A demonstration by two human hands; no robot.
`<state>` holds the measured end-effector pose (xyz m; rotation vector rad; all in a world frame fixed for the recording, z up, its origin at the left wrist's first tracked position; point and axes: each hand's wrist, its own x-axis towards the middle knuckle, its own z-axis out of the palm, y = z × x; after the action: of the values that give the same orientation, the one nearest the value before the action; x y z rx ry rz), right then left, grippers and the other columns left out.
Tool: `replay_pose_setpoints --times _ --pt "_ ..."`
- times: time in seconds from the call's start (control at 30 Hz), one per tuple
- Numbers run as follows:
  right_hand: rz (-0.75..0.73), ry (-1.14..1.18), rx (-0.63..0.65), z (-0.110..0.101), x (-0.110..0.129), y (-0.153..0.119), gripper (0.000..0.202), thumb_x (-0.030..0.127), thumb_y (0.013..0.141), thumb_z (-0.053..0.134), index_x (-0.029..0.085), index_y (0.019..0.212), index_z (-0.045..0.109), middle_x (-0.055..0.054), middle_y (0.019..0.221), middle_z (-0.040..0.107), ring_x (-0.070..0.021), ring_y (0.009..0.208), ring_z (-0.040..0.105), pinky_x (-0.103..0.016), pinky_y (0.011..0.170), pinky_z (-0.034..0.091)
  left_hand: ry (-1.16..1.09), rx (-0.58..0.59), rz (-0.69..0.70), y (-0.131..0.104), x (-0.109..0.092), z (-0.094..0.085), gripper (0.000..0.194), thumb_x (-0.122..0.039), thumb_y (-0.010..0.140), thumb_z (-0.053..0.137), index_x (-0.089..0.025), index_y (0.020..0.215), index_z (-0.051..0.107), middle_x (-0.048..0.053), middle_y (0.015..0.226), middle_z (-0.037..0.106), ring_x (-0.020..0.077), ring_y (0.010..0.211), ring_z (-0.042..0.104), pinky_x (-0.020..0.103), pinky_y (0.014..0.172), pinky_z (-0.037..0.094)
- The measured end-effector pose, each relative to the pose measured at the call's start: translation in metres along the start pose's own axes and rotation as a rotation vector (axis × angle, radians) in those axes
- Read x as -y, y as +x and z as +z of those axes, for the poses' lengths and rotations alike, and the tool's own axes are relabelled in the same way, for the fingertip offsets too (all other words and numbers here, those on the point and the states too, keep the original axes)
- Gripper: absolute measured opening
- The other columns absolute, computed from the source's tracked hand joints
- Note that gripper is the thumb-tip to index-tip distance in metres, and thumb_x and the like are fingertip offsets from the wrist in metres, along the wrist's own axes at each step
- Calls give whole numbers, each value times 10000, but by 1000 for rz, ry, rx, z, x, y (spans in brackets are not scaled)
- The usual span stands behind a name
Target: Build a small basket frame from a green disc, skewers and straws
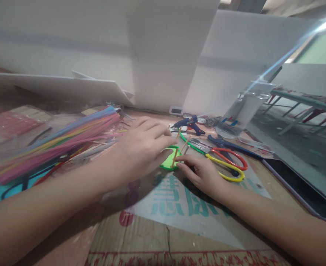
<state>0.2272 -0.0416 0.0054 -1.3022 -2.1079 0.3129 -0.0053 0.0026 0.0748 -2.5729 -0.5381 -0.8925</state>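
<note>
A small bright green flat piece (167,159) with a darker green rim lies on the work surface. Thin orange sticks (175,158) stand upright and tilted on it. My left hand (144,146) curls over its left side, index fingertip by a stick and thumb at the green piece; the other fingertips are hidden. From the right, my right hand (201,171) has thumb and index closed at the foot of the front orange stick. Just beyond my right hand lie scissors (229,162) with red and yellow handles and a green strip (192,144).
A blue glue gun (187,123) lies behind the green piece. Coloured pipe cleaners (68,136) are heaped at left. A clear plastic container (239,114), dark blue pliers (234,144) and a phone (298,186) are at right. White boards (163,51) stand at the back.
</note>
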Motion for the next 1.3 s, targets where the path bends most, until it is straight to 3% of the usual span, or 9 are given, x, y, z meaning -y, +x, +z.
replay_pose_setpoints --times 0.23,0.37,0.43,0.6,0.73,0.87,0.97,1.17,1.3 --pt "-51 152 -230 -5 1 -8 162 280 949 567 235 817 486 41 674 523 -106 565 487 -223 522 404 0 -107 -320 7 29 -33 223 -317 984 502 -187 1047 671 72 1021 707 221 947 651 366 849 491" --pt "-29 266 -408 -12 -9 0 51 282 974 524 248 987 490 24 810 526 -121 678 526 -245 620 458 -70 -38 -587 5 41 -38 408 -417 961 518 -187 1294 572 100 1171 683 228 950 663 369 821 513" --pt "6 318 -453 -14 -18 7 135 301 979 513 250 1102 491 -4 910 544 -138 761 554 -275 683 489 -132 44 -671 2 41 -37 517 -504 947 518 -187 1355 529 115 1249 659 253 1029 658 384 864 514" --pt "98 419 -306 -6 -40 18 358 331 958 516 261 1303 453 -78 1134 572 -191 926 622 -395 835 559 -292 402 -694 -18 31 -19 668 -634 857 587 -208 1367 515 140 1347 629 319 1188 622 384 886 510" --pt "112 483 -193 10 -48 15 516 290 914 560 260 1398 386 -133 1306 566 -234 1178 610 -495 1083 468 -414 506 -689 -34 22 6 814 -651 786 661 -209 1429 431 150 1334 638 324 1150 648 383 874 510" --pt "97 610 -68 19 -53 14 596 270 907 542 284 1458 316 -133 1481 507 -231 1385 495 -511 1197 343 -491 408 -727 -38 7 30 619 -595 790 681 -191 1230 519 96 1076 698 270 943 675 351 769 506" --pt "140 658 -19 21 -55 14 670 271 890 543 284 1499 265 -131 1468 530 -228 1395 490 -504 1195 342 -584 308 -770 -41 -5 45 428 -492 819 677 -187 1086 537 75 1019 683 238 897 663 353 769 513" --pt "130 600 -36 17 -49 12 638 220 875 510 248 1475 293 -74 1090 641 -189 999 678 -417 957 545 -891 127 -710 -51 -1 66 531 -273 868 628 -228 1360 436 97 1242 658 238 1162 634 420 1001 499" --pt "159 496 -107 14 -48 11 516 225 877 504 249 1382 401 -45 1019 590 -155 774 647 -361 765 577 -1113 103 -707 -53 9 74 428 -252 880 608 -203 1286 483 100 1230 662 227 1176 641 415 1033 503"
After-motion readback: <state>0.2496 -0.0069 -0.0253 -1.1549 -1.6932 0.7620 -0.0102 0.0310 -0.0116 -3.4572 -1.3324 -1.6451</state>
